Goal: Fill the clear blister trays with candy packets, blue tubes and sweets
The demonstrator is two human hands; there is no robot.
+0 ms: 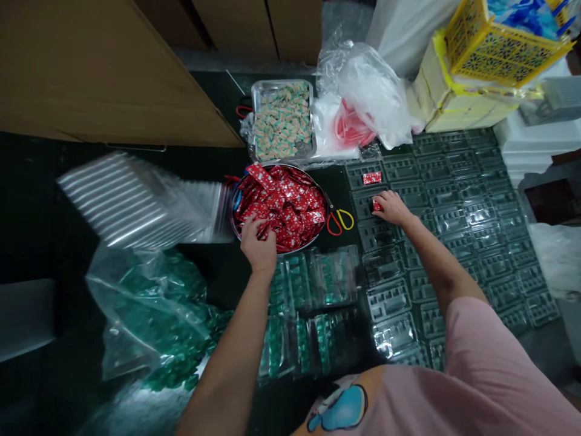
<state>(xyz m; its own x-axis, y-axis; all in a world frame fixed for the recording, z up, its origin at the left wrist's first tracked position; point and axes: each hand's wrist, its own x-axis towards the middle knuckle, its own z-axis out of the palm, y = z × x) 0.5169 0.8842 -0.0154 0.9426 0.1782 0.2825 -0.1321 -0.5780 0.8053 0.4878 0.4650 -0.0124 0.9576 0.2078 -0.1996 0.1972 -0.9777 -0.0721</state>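
Note:
My left hand is at the near left rim of a round metal bowl heaped with small red printed packets. Its fingers are curled around a packet at the edge of the heap, partly hidden by the hand. Over to the right, my right hand pinches a red packet above a clear plastic tray in the left column of a grid. Another red packet lies in the tray just beyond it. Scissors with red and yellow handles rest beside the bowl.
A metal tray of wrapped pieces stands behind the bowl, next to clear plastic bags. Left are stacked clear trays and a bag of green pieces. Green-filled trays lie nearer me. A yellow basket stands back right.

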